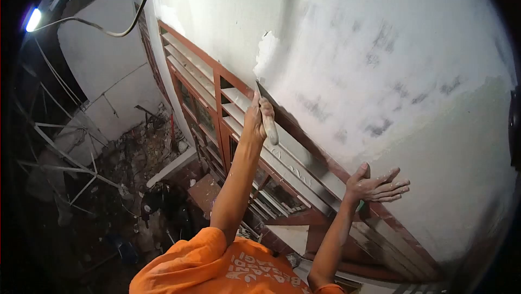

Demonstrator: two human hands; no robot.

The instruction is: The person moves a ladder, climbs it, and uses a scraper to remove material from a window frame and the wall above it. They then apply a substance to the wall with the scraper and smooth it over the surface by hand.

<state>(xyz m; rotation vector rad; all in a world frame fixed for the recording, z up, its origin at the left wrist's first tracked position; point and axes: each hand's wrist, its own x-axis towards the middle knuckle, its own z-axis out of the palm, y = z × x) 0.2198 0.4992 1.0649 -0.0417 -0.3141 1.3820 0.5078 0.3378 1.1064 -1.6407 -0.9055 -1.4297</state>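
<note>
My left hand (254,117) is closed around a putty knife (271,130) with a pale, smeared handle. The knife's narrow blade points up to the wall, close to the top edge of the reddish-brown window frame (290,123). Just above the blade, a bright white patch of filler (266,52) with a ragged edge shows on the wall (331,71). Farther right, my right hand (377,186) is held out with its fingers stretched and holds nothing. White dust or paste coats its fingers. A small green thing shows by the right wrist; its kind cannot be made out.
Slatted shutters (187,63) and glass panes fill the frame below my arms. Lower left, rubble (144,153) covers the ground beside a thin metal framework (70,166). A lit lamp (33,20) with a hanging cable (116,34) is at upper left.
</note>
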